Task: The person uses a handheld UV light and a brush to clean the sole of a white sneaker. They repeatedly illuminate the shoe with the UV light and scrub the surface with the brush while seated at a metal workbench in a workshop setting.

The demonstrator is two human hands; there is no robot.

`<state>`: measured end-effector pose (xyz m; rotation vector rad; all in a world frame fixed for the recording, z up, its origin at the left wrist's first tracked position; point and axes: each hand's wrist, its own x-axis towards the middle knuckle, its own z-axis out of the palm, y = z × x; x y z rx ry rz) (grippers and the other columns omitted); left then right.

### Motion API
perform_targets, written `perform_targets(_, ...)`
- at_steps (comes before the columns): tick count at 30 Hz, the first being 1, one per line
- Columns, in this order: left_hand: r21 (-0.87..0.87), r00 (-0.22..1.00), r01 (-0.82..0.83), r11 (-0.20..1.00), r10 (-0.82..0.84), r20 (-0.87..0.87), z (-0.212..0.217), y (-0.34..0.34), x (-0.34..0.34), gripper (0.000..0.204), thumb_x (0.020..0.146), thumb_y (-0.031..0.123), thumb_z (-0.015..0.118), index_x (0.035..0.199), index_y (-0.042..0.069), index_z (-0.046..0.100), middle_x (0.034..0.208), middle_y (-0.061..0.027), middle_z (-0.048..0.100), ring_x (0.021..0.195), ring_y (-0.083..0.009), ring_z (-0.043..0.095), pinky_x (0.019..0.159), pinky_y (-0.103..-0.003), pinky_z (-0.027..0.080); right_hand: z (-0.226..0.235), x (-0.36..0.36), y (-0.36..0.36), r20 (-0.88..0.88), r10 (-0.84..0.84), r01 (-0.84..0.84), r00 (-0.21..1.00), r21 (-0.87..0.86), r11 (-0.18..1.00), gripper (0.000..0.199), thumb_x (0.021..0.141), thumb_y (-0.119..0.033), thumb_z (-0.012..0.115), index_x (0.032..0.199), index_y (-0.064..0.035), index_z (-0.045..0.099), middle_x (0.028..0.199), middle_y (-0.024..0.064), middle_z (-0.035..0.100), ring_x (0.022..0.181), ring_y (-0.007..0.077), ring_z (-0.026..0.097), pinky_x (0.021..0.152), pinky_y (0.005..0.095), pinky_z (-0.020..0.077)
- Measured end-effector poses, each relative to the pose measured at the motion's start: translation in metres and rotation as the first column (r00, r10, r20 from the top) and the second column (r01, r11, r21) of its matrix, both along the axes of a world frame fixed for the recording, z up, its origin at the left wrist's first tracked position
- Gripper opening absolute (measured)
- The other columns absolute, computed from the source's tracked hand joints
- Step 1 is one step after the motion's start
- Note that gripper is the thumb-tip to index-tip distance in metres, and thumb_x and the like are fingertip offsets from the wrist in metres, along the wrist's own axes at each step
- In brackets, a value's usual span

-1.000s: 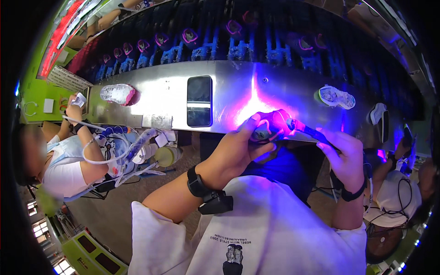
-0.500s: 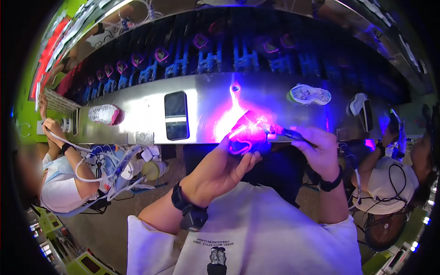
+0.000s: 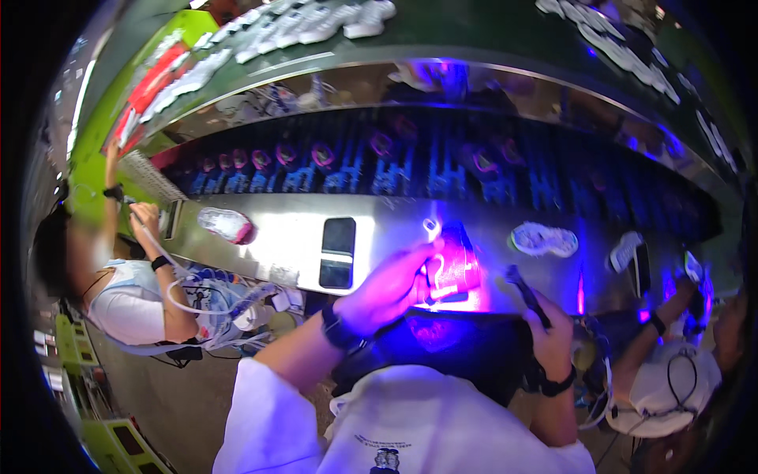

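A shoe upper (image 3: 458, 262) glows pink and red under violet light at the near edge of the metal bench. My left hand (image 3: 385, 283) grips it from the left side, the fingertips blurred and partly washed out by the glow. Right of it, my right hand (image 3: 551, 336) is closed round the dark handle of a slim brush (image 3: 526, 291). The brush head points up and left, apart from the upper. A small bright lamp (image 3: 431, 226) sits just behind the upper.
A dark phone (image 3: 337, 253) lies left on the bench. A white shoe piece (image 3: 226, 225) is farther left; pale soles (image 3: 545, 239) lie right. Behind runs a dark conveyor (image 3: 442, 150) with blue racks and pink-rimmed uppers. People work at both sides, one with a white hose.
The brush has come off the upper and moved right and down with my right hand. My left hand has shifted and turned the upper. The view has tilted up, showing more beyond the conveyor.
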<state>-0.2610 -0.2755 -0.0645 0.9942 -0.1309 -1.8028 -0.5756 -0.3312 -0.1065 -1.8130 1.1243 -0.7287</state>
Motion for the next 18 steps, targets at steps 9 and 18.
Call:
perform_targets(9,0.250,-0.522,-0.045,0.967,-0.236,0.820,-0.084,-0.143,0.235,0.058,0.091,0.047,0.069,0.109,-0.008,0.063,0.100,-0.0290,0.073,0.096,-0.0438,0.072,0.084,-0.051,0.058,-0.016,-0.027,0.002,0.046,-0.258,0.210,0.965,0.448,0.869,0.042,0.091,0.005,0.063,0.133,0.0059,0.062,0.101,0.0033,0.066,0.086,0.0106,0.060,0.080,0.0260,0.0498)
perform_targets(18,0.228,-0.784,-0.169,0.959,-0.271,0.558,-0.155,-0.181,0.278,0.036,0.084,0.038,0.071,0.102,0.007,0.076,0.106,-0.0158,0.072,0.101,-0.0342,0.070,0.088,-0.050,0.055,-0.024,-0.028,-0.004,-0.071,-0.303,0.307,0.950,0.376,0.874,0.043,0.094,-0.004,0.063,0.137,0.0018,0.062,0.084,-0.0021,0.066,0.065,0.0025,0.050,0.055,0.0198,0.0358)
